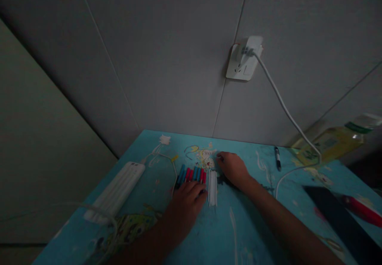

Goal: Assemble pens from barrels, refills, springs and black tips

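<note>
My left hand (187,201) lies over the near ends of a row of red and blue pens (191,174), its fingers resting on them, thumb toward the right. The pens' lower parts are hidden under it. Right of that row, several thin white sticks (212,188) lie side by side on the blue patterned tablecloth (250,221). Just beyond the sticks, my right hand (234,168) is closed with thumb and forefinger together near the cloth. Whatever is in its fingers, if anything, is too dark and small to make out.
A white power strip (116,191) and cable stand left. At right are a black pen (277,158), a bottle of yellow liquid (331,143), a dark flat strip (343,221) and a red object (362,211). A charger (253,46) in the wall socket trails a white cable (286,108) onto the table.
</note>
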{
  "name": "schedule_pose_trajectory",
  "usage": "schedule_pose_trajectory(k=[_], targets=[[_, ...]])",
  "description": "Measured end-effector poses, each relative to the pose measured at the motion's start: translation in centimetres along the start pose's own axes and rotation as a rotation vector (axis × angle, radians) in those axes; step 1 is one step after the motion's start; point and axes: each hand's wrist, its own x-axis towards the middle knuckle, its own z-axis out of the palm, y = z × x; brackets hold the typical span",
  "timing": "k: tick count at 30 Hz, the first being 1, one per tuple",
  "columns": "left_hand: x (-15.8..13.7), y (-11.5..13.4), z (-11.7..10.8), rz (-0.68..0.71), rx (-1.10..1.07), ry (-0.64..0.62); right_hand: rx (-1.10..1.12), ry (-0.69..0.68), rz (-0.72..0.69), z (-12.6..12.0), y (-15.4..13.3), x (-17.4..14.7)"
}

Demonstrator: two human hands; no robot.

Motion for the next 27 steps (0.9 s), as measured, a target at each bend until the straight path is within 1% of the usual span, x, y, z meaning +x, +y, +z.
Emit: schedule_pose_trajectory(k=[2, 5, 9, 12, 15, 18, 22, 27], targets=[[0.0, 0.0, -0.1, -0.004, 0.002, 0.005, -0.046, 0.002, 0.010, 0.6, -0.1, 1.3], [0.1, 0.0, -0.1, 0.008, 0.012, 0.016, -0.093, 0.000, -0.001, 1.0, -0.2, 2.2], [0.1, -0.1, -0.1, 0.024, 0.025, 0.028, -0.162, -0.009, -0.015, 0.2, 0.8, 2.2], [0.2, 0.0, -0.5, 0.025, 0.029, 0.032, -0.259, 0.008, 0.029, -1.6, 3.1, 1.7], [0.3, 0.2, -0.9, 0.030, 0.034, 0.040, -0.391, 0.033, 0.106, -3.8, 6.1, 1.0], [0.4, 0.4, -1.1, 0.044, 0.037, 0.030, -0.520, 0.057, 0.187, -5.4, 9.0, 0.0], [0.4, 0.6, -1.2, 0.035, 0.035, 0.019, -0.622, 0.062, 0.277, -6.2, 12.1, -1.2], [0.4, 0.6, -1.0, 0.049, -0.003, 0.025, -0.636, -0.013, 0.384, -7.0, 15.6, -1.8]])
